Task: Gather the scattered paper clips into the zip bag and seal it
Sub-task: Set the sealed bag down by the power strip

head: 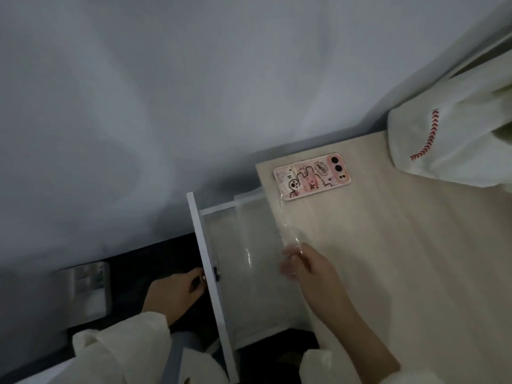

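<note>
A clear zip bag (286, 217) hangs over the left edge of the pale wooden table (388, 245), blurred by motion. My right hand (302, 263) pinches the bag near its lower end, above the open white drawer (249, 273). My left hand (177, 291) grips the small knob on the drawer's front panel (206, 273). No paper clips show in this dim, blurred view.
A phone in a pink cartoon case (313, 176) lies at the table's far left corner. A white cloth with red stitching (448, 134) drapes over the table's far right. A white box (88, 289) sits on the dark floor at left. A grey wall is behind.
</note>
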`<state>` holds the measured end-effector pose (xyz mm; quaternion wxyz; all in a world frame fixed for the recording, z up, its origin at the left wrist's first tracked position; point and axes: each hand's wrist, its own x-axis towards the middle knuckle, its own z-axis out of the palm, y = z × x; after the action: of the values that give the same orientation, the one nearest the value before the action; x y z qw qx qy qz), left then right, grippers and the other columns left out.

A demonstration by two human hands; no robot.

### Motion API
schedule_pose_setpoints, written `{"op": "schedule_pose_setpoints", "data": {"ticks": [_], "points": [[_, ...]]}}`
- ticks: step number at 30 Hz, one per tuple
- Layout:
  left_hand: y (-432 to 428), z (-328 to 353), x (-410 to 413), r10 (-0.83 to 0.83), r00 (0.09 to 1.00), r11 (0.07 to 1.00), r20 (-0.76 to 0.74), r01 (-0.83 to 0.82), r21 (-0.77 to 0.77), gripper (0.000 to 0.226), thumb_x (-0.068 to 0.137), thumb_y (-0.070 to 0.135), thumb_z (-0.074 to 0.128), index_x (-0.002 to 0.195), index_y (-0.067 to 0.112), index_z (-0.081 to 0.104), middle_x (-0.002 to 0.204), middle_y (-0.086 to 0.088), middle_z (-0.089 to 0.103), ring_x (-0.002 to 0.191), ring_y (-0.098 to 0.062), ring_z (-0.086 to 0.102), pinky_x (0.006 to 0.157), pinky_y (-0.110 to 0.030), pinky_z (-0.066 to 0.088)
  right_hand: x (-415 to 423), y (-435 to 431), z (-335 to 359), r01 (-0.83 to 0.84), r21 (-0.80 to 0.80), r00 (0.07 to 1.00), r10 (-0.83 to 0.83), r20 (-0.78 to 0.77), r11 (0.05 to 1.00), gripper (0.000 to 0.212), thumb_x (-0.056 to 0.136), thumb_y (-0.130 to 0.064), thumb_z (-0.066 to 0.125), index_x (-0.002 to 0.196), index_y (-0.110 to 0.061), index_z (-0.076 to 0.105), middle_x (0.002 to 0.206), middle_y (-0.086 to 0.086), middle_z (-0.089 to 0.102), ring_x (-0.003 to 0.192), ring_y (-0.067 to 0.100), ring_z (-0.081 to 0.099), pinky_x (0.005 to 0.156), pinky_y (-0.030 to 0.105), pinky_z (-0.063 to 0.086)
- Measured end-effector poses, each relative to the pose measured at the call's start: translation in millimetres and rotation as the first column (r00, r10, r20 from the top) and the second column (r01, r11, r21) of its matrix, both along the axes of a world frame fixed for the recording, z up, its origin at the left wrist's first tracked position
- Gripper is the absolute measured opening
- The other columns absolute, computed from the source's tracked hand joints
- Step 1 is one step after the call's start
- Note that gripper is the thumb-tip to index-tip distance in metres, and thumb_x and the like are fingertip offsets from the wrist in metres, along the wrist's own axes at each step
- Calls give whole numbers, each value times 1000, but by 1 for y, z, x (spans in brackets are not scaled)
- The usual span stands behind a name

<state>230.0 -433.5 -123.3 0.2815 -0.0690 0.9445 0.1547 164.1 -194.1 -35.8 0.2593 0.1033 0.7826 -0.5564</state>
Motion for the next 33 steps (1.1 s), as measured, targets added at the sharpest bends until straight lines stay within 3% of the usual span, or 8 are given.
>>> {"op": "schedule_pose_setpoints", "data": {"ticks": [4, 8, 12, 16, 20, 23, 25, 33], "points": [[-26, 10, 22, 96, 995, 995, 33, -95, -34, 32, 96, 46, 33, 124, 39, 47, 77, 14, 54, 59, 0, 45, 45, -13, 28, 15, -42, -39, -149, 100, 989, 147, 19, 984, 24, 95, -5, 36, 91, -20, 55, 78, 0, 61, 70, 7, 59, 62, 5, 43], [-31, 8, 30, 261, 957, 961, 125, -270, 62, 32, 98, 34, 34, 128, 32, 46, 88, 7, 62, 66, -6, 55, 57, -18, 43, 25, -62, -79, -113, 79, 975, 95, 203, 990, 20, 95, -3, 34, 94, -10, 53, 77, 7, 58, 65, 11, 54, 54, 5, 41], [-16, 20, 29, 513, 796, 699, 320, -604, 382, 28, 100, 19, 31, 118, 33, 45, 93, 1, 65, 83, -14, 63, 71, -27, 52, 24, -64, -100, -129, 121, 954, 90, 286, 984, 41, 92, -10, 50, 131, -11, 38, 106, 7, 54, 94, 19, 54, 80, 25, 46], [-6, 26, 27, 537, 765, 648, 356, -644, 406, 21, 99, 30, 31, 114, 40, 41, 105, -8, 65, 93, -24, 64, 81, -39, 55, 16, -51, -87, -174, 255, 973, 126, 191, 951, 54, 91, -12, 51, 140, -13, 29, 137, 11, 40, 121, 24, 45, 98, 27, 36], [6, 33, 15, 536, 736, 592, 414, -677, 437, 31, 96, 44, 36, 123, 33, 45, 107, 1, 63, 94, -17, 62, 78, -32, 54, 11, -25, -49, -168, 125, 986, 168, 10, 978, 24, 92, -6, 47, 106, -21, 59, 103, 2, 62, 90, 14, 58, 71, 9, 41], [25, 41, 2, 492, 756, 612, 432, -653, 447, 50, 88, 59, 37, 130, 33, 42, 112, 5, 61, 93, -13, 61, 71, -25, 51, 13, 9, -24, -71, 11, 996, 72, -61, 997, 34, 92, 1, 44, 83, -26, 61, 77, -1, 65, 73, 17, 64, 75, 25, 52], [37, 44, -7, 485, 736, 591, 472, -674, 444, 62, 82, 66, 38, 134, 31, 39, 114, 4, 60, 93, -12, 61, 70, -24, 50, 16, 30, -18, -6, 26, 997, 8, -82, 1000, 35, 92, 2, 43, 80, -24, 62, 74, 1, 65, 69, 16, 64, 76, 32, 54], [127, 55, -51, 375, 774, 640, 511, -615, 461, 71, 79, 71, 39, 133, 26, 41, 111, -2, 63, 91, -15, 64, 77, -32, 54, 68, 152, 34, 340, 99, 932, -321, -171, 935, 32, 93, -2, 43, 82, -23, 65, 76, 0, 68, 71, 12, 66, 71, 19, 53]]}}
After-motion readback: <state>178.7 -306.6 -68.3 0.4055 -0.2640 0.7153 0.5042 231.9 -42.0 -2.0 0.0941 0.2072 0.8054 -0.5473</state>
